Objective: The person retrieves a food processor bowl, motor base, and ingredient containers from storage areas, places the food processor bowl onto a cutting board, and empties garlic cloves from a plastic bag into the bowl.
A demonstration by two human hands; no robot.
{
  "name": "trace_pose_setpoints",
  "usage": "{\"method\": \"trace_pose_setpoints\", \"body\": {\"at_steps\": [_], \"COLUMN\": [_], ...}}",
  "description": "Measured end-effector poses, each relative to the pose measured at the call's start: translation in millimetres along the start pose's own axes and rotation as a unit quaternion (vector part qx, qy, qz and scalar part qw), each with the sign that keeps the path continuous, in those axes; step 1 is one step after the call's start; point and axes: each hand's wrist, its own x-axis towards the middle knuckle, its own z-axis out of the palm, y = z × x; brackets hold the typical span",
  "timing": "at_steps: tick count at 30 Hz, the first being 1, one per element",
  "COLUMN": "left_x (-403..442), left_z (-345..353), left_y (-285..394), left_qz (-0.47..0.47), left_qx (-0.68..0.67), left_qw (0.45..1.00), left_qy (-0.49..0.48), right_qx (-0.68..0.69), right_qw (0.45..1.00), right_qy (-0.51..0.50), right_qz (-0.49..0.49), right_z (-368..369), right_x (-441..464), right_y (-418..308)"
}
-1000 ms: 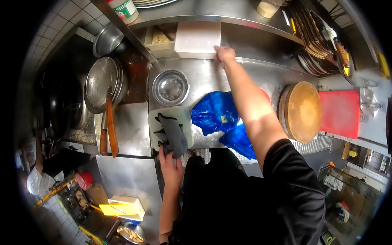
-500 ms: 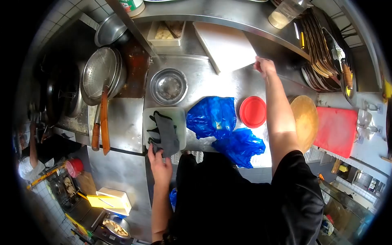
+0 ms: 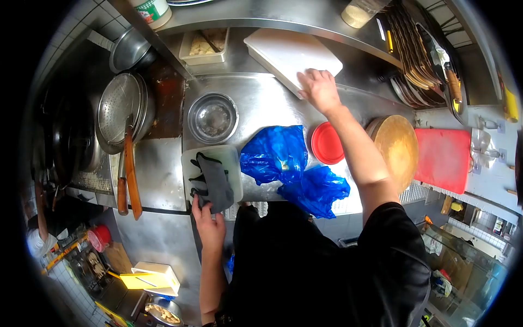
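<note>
Steel worktop runs across centre; near edge partly hidden by the person's torso. White plastic container, far side, sits skewed; glare on top, contents not visible. Two crumpled blue plastic bags mid-counter, touching, contents unreadable. Round wooden chopping block to the right, partly behind the right forearm. Translucent tub, near left, mostly covered by grey-and-black fabric; can't tell if gloves. Right hand on the container's near right edge, fingers bent over the top; thumb unclear, can't tell if it's clamped. Left hand: fingers apart, tips at the fabric's near edge. Red round dish, beside right forearm, between bags and block.
</note>
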Motion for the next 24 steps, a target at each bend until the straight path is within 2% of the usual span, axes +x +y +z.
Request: {"method": "trace_pose_setpoints", "body": {"at_steps": [5, 6, 7, 9, 12, 14, 17, 19, 21, 24], "left_x": [-1.7, -1.8, -2.1, -4.0, -4.5, -4.1, -4.7, -5.6, -4.2, -5.6], "left_z": [-3.3, -2.7, -1.8, -0.7, 1.6, 1.4, 2.5, 4.2, 3.4, 0.7], "left_y": [-2.5, -3.4, -4.3, -5.9, -8.9, -9.5, -9.7, -13.9, -14.6, -11.4], "left_qz": [0.006, 0.005, 0.005, -0.002, -0.008, 0.002, -0.009, -0.005, 0.001, 0.003], "left_qx": [-0.003, -0.003, -0.004, -0.011, -0.021, -0.016, -0.021, -0.02, -0.017, -0.011], "left_qw": [1.0, 1.0, 1.0, 1.0, 1.0, 1.0, 1.0, 1.0, 1.0, 1.0], "left_qy": [0.002, 0.004, 0.006, 0.009, 0.01, 0.009, 0.001, -0.002, -0.007, -0.009], "right_qx": [-0.095, -0.12, -0.173, -0.217, -0.241, -0.114, 0.054, 0.305, 0.48, 0.595], "right_qw": [0.993, 0.989, 0.983, 0.968, 0.948, 0.961, 0.933, 0.852, 0.732, 0.599], "right_qy": [-0.057, -0.086, -0.062, 0.044, 0.126, 0.047, -0.023, -0.092, -0.143, -0.131], "right_qz": [-0.032, -0.001, 0.01, 0.116, 0.166, 0.249, 0.356, 0.415, 0.462, 0.52], "right_z": [7.8, 7.0, 5.3, 4.0, 5.7, -0.5, 7.2, 29.9, 46.4, 50.8], "right_x": [-5.3, -6.8, -9.9, -14.7, -20.5, -19.9, -9.4, 1.7, 18.8, 47.3], "right_y": [49.6, 66.2, 84.4, 108.0, 114.6, 91.0, 45.5, 33.4, 12.3, -20.8]}}
